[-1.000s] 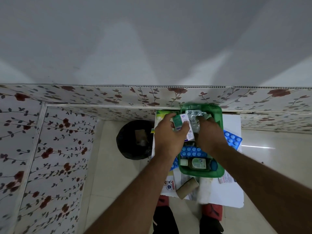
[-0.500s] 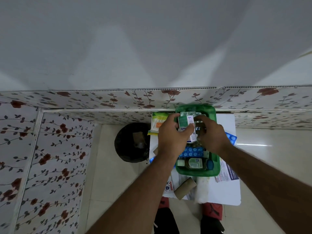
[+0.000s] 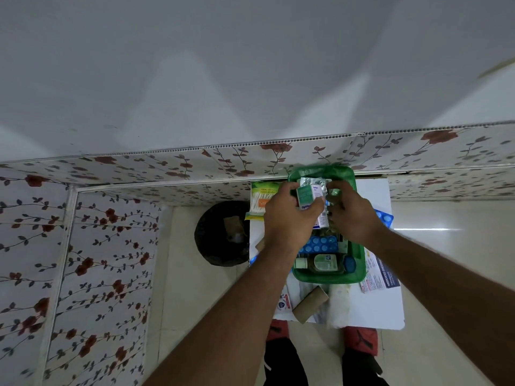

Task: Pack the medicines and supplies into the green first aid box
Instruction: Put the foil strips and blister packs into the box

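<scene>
1. Green first aid box (image 3: 328,277) sits open on the white bench (image 3: 390,307), toward its far edge near the flowered wall; a small bottle (image 3: 323,262), a blue blister sheet (image 3: 320,244) and a blue cap (image 3: 349,264) already lie at its near end.
2. Left hand (image 3: 284,218) grips a small white-and-teal medicine carton (image 3: 309,200) above the far half of the box.
3. Right hand (image 3: 351,215) is bunched around silver foil strips (image 3: 315,181) beside the carton; how firmly it holds them cannot be told.
4. Step in hand, as judged: settling the carton and strips into the far part of the box.
5. Next move likely calls for lowering the carton flat into free space without riding up on the strips, then letting go.
6. Still outside the box: a cotton-bud pack (image 3: 263,197) at the far left corner, another blue blister sheet (image 3: 386,217) at the right edge, a leaflet (image 3: 379,275), and a cardboard tube (image 3: 310,303) near the front edge.
</scene>
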